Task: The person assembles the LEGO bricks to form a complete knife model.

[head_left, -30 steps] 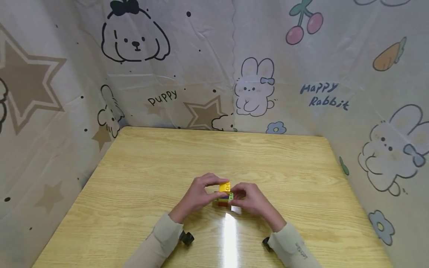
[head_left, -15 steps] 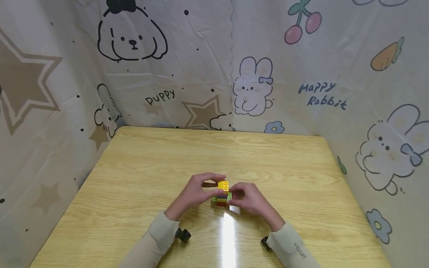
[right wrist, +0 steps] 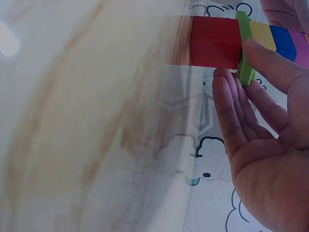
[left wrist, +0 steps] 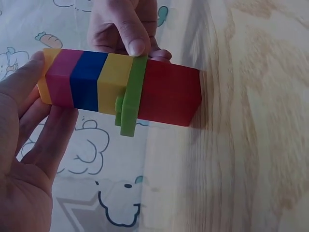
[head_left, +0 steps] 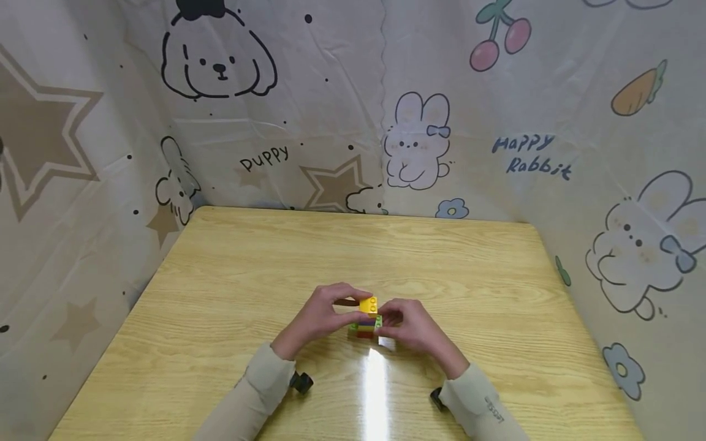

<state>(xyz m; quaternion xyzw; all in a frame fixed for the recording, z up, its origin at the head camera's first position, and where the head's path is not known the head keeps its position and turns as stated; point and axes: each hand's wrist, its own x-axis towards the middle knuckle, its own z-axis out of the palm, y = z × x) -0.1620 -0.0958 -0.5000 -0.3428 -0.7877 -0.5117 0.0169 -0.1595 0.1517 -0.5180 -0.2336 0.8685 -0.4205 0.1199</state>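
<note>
A tower of toy building bricks stands on the wooden table between both hands. From the table up it has a red brick (left wrist: 169, 94), a wide green plate (left wrist: 131, 106), a yellow brick (left wrist: 113, 82), a blue brick (left wrist: 88, 79), a pink brick (left wrist: 63, 77) and an orange-yellow brick (head_left: 368, 305). My left hand (head_left: 322, 315) pinches the topmost brick between thumb and fingers. Lower down, my right hand (head_left: 410, 326) holds one end of the green plate, its thumb above and fingers below. The fingers partly cover the tower in the head view.
The wooden table (head_left: 265, 257) extends around the tower, with a bright reflection in front of it. Printed cloth walls (head_left: 331, 110) enclose the table's back and sides. A black wrist camera (head_left: 301, 383) hangs beneath the left sleeve.
</note>
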